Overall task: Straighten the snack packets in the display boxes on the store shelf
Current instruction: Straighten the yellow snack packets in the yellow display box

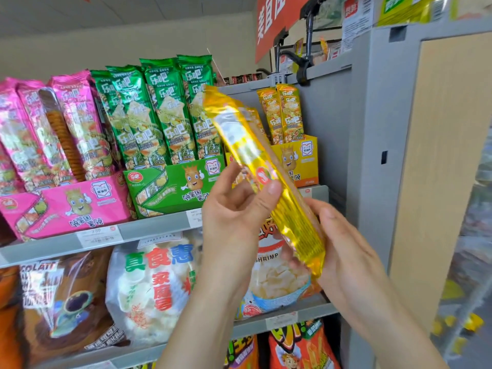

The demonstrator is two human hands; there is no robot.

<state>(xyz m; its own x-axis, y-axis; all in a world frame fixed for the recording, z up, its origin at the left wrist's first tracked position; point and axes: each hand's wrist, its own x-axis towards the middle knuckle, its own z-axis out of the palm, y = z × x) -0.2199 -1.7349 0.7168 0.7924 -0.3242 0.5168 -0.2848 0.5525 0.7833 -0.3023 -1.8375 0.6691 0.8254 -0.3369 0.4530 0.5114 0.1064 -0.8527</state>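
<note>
Grey store shelf fills the view from the head camera, and on its top board three display boxes stand in a row. I take the yellow box as my landmark. Just left of it is the green box, full of upright green packets. Further left is the pink box with pink packets, whose tops lean a little to the left. Inside the yellow box, at its right side, two orange-yellow packets stand upright.

The long yellow packet is not in the box. It is held in the air in front of the yellow box, tilted, with the upper end to the left and the lower end down to the right. My left hand grips its middle: the thumb lies on the front and the fingers are curled behind. My right hand holds the lower end, with the thumb on the edge and the fingers wrapped under it. Below the yellow box, on the next board, sits a shrimp chip bag.
</note>
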